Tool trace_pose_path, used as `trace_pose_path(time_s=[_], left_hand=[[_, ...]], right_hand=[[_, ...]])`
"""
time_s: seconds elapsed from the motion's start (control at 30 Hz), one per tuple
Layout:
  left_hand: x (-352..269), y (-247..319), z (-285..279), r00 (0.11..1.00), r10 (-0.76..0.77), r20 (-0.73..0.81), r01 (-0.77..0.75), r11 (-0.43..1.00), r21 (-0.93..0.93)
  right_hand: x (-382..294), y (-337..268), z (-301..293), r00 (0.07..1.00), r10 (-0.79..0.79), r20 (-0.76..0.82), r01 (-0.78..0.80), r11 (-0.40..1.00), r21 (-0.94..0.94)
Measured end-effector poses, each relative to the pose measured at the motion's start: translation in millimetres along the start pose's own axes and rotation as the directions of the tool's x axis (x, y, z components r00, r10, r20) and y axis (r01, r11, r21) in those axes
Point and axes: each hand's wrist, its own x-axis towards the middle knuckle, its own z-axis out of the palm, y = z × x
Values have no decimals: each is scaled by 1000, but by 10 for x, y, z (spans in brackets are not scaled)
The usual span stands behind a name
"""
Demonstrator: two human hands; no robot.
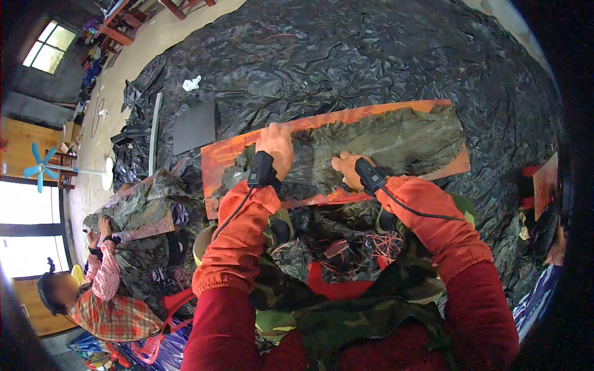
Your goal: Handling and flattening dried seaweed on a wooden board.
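An orange-red board [227, 157] lies across in front of me, with a wrinkled, dark grey-green sheet of thin material [385, 139] spread over most of it. My left hand [277, 146] rests on the sheet near the board's far edge, left of the middle, fingers pointing away from me. Further right, my right hand [350, 169] touches the sheet with curled fingers; whether it pinches any of it cannot be told. Both wrists carry small black devices with cables.
Crumpled black plastic sheeting [325, 69] covers the floor. A dark flat panel [195, 127] and a pale strip [155, 134] lie left. A co-worker handles a similar covered board [148, 229] at the left. Red strings [385, 246] lie near my feet; a standing fan [41, 168] is far left.
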Motion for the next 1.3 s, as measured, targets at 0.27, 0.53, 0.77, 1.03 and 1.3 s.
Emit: trace_pose_path(time_s=[0.27, 0.53, 0.77, 1.03, 1.3], left_hand=[[-317, 280, 126, 946, 83, 312, -27, 983, -181], [-266, -404, 257, 901, 62, 429, 22, 982, -187], [-502, -389, 31, 975, -182, 130, 172, 981, 86], [-967, -1724, -760, 760, -649, 39, 596, 672, -440], [-1545, -2288, -649, 700, -690, 184, 689, 583, -430]], right_hand=[[14, 30, -68, 988, 55, 144, -75, 989, 131], [44, 17, 2, 998, -23, 53, 21, 999, 48], [29, 52, 68, 1000, -26, -17, 27, 993, 117], [75, 234, 120, 984, -162, -75, 171, 975, 139], [91, 137, 55, 984, -160, -73, 168, 979, 119]])
